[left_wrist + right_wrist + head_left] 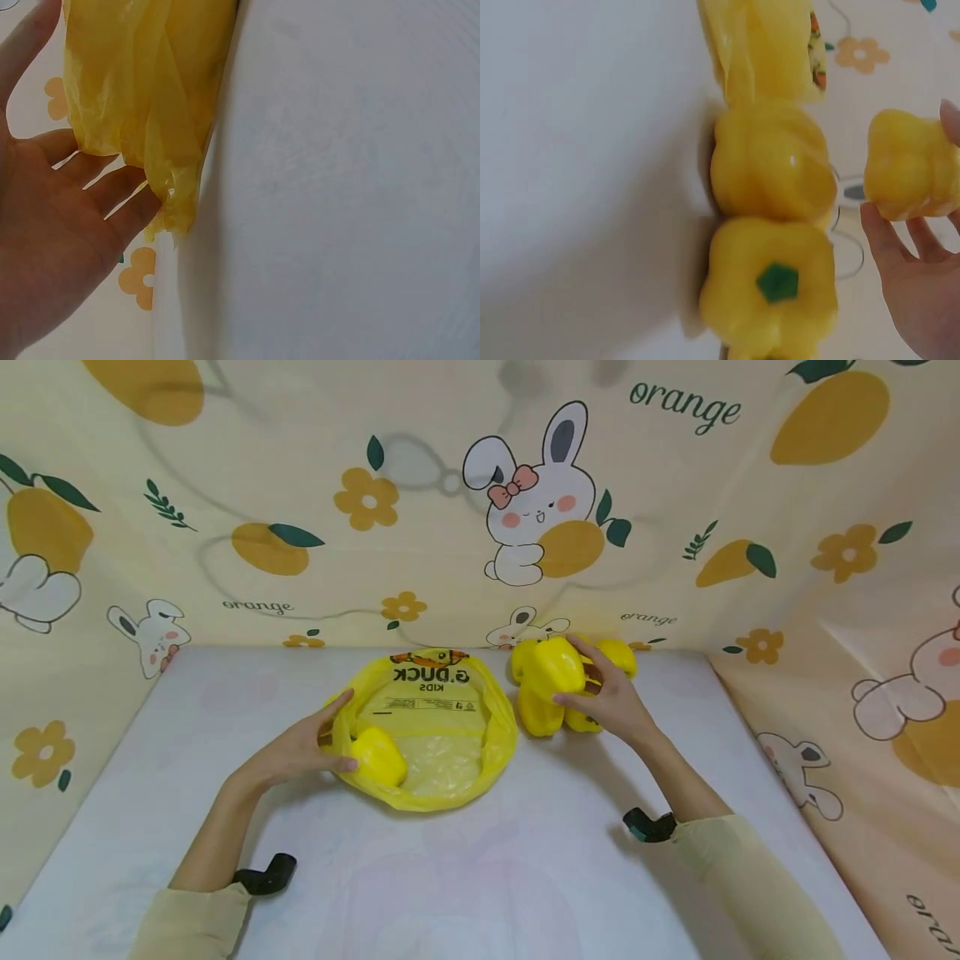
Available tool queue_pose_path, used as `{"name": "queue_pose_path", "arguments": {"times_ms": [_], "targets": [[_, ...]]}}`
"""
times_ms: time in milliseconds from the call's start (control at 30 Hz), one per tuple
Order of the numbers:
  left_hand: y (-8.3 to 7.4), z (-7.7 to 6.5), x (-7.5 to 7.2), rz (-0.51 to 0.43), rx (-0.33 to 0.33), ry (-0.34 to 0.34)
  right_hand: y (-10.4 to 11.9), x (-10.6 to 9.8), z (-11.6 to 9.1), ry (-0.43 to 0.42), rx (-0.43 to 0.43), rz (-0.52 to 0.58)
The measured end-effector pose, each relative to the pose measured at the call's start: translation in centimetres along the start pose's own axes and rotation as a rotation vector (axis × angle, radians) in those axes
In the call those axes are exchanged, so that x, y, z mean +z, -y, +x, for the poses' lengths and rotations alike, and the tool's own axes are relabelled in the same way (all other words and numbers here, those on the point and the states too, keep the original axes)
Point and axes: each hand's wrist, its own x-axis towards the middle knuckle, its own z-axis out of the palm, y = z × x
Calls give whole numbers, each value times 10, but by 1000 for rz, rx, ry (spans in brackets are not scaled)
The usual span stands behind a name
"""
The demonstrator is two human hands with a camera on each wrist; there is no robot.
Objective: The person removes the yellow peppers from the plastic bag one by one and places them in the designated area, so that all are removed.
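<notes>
A yellow plastic bag (495,718) with dark "G.DUCK KIDS" print stands open-mouthed in mid-table. Inside its left wall lies a yellow bell pepper (378,756). My left hand (296,752) holds the bag's left side, thumb over the rim by that pepper; in the left wrist view the fingertips disappear behind the film. To the right of the bag, my right hand (618,702) grips another bell pepper (553,667) between thumb and fingers, raised above several more. In the right wrist view, one lower pepper (769,277) shows a green mark at its end.
The pale tabletop (465,877) meets a printed cloth backdrop (442,552) close behind the bag and peppers. More cloth (840,710) hangs along the right side. A yellow pepper (617,656) sits at the back of the pile. Black straps or devices (266,875) are on both wrists.
</notes>
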Motion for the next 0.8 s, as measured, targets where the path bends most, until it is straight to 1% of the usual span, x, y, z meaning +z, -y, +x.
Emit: {"name": "queue_pose_path", "arguments": {"times_ms": [133, 333, 600, 800], "targets": [[2, 0, 1, 19, 15, -2, -3, -13, -5, -39, 14, -41], [5, 2, 3, 52, 10, -10, -5, -30, -15, -83, 33, -72], [7, 5, 6, 138, -51, -71, -16, -50, -24, -117, 50, -94], [6, 8, 8, 162, -59, -92, -26, -65, -33, -163, 73, -117]]}}
